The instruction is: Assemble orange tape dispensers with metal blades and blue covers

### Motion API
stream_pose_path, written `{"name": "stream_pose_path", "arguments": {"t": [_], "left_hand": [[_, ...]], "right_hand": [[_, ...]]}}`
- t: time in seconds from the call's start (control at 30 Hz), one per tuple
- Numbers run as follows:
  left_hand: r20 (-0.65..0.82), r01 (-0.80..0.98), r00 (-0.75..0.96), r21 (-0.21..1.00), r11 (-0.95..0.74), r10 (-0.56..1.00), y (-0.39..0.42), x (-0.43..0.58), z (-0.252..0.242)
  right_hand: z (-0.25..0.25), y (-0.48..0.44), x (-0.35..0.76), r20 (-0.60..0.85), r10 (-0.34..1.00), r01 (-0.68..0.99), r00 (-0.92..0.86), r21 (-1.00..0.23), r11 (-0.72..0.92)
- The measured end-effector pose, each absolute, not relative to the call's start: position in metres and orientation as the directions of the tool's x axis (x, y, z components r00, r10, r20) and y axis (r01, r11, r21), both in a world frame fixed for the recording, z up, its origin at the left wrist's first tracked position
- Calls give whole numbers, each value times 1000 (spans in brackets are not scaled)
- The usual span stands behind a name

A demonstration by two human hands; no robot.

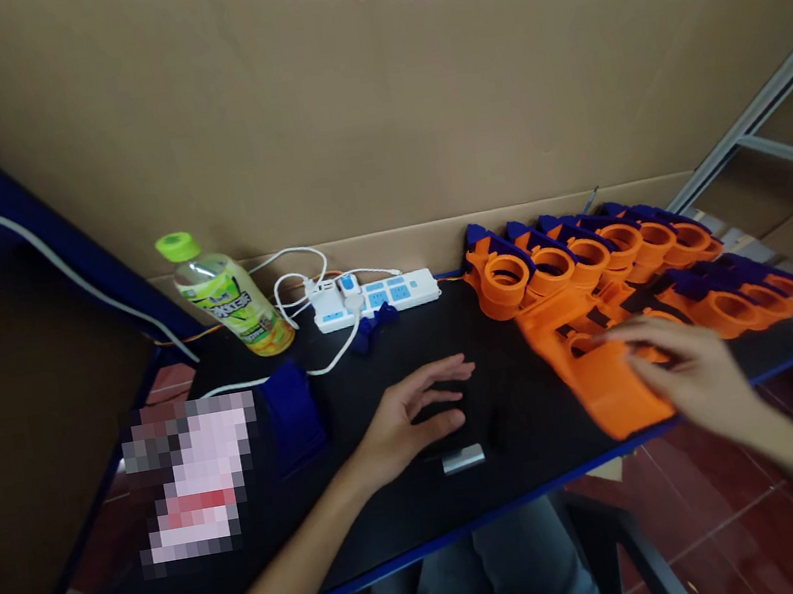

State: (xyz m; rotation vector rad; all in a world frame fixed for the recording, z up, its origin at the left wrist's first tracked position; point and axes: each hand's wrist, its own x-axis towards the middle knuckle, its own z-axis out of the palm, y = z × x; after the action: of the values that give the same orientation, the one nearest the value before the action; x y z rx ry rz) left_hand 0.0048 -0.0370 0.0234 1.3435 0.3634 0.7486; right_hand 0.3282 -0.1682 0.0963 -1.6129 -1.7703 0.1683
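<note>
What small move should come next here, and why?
Probably the right hand should close its thumb and fingers on the frontmost orange piece. Its bent fingers are already at that piece, though whether they touch it is unclear. The left hand is open with nothing visible in it, so it seems free to help.

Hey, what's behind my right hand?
Beyond your bare right hand, orange plastic parts with round rings show, topped with dark blue plastic pieces. Whatever the hand covers can't be seen.

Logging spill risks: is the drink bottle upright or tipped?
Upright: the bottle stands with its base on the black tabletop and its green cap on top.
</note>
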Motion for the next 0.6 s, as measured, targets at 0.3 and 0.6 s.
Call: {"name": "stream_pose_path", "arguments": {"t": [0.3, 0.6], "left_hand": [[33, -498, 549, 815, 295, 835, -46, -1, 38], [-153, -482, 237, 839, 253, 959, -25, -8, 44]], "right_hand": [[48, -146, 199, 250, 931, 616, -267, -699, 364], [4, -175, 180, 279, 783, 818, -556, 18, 575]]}}
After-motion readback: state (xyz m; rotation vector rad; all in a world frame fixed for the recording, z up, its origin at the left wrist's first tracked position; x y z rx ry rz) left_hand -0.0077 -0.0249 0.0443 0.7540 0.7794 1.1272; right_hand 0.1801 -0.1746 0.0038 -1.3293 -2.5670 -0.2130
